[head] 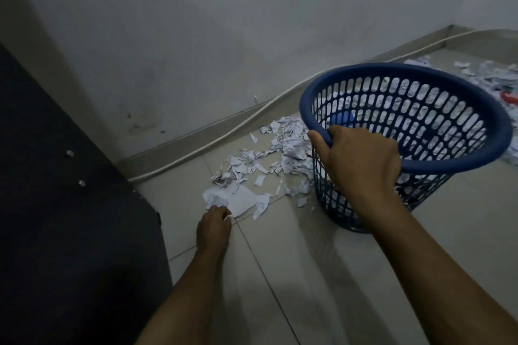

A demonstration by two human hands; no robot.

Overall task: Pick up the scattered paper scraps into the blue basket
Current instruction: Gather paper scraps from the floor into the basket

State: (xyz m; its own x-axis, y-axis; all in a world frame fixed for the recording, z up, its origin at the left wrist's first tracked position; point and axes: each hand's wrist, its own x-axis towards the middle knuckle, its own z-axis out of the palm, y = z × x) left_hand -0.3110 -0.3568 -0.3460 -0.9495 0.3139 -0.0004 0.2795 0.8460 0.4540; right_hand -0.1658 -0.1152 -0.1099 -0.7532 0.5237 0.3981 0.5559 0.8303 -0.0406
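Observation:
My right hand (361, 159) grips the near rim of the blue basket (420, 75), a perforated plastic bin tilted toward me over the tiled floor. Scraps show through its slotted wall. A spread of torn white paper scraps (283, 145) lies on the floor left of the basket. My left hand (214, 224) reaches down to the nearest, largest white scrap (238, 199), fingers curled at its near edge and pinching a small piece.
A dark cabinet (70, 218) stands at the left. A white cable (224, 134) runs along the skirting of the grey wall. More paper scraps (487, 73) and a red object (508, 98) lie behind the basket at the right.

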